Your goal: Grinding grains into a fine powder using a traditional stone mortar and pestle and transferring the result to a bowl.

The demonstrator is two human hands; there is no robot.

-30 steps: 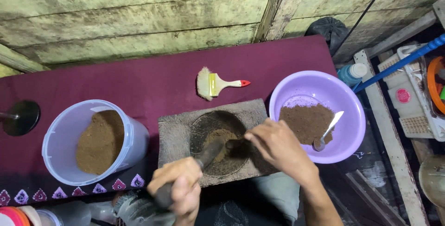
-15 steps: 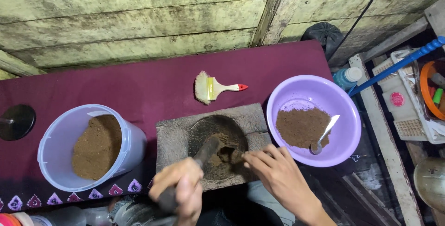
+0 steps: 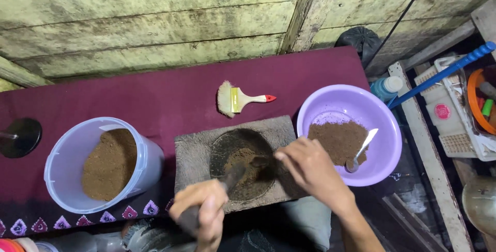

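Gripping a dark pestle (image 3: pixel 232 177), the left hand (image 3: pixel 201 213) angled it up-right into the stone mortar (image 3: pixel 237 161); the right hand (image 3: pixel 310 169), fingers curled loosely, touched brown powder (image 3: pixel 248 166).

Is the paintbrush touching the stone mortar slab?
Apart. The head view shows the paintbrush lying on the maroon cloth behind the stone mortar slab, with a clear strip of cloth between the bristles and the slab's far edge.

Paintbrush (image 3: pixel 243 99) on maroon cloth (image 3: pixel 155 92); blue pole (image 3: pixel 439 75), perhaps broom handle, beside white crate (image 3: pixel 460 123)
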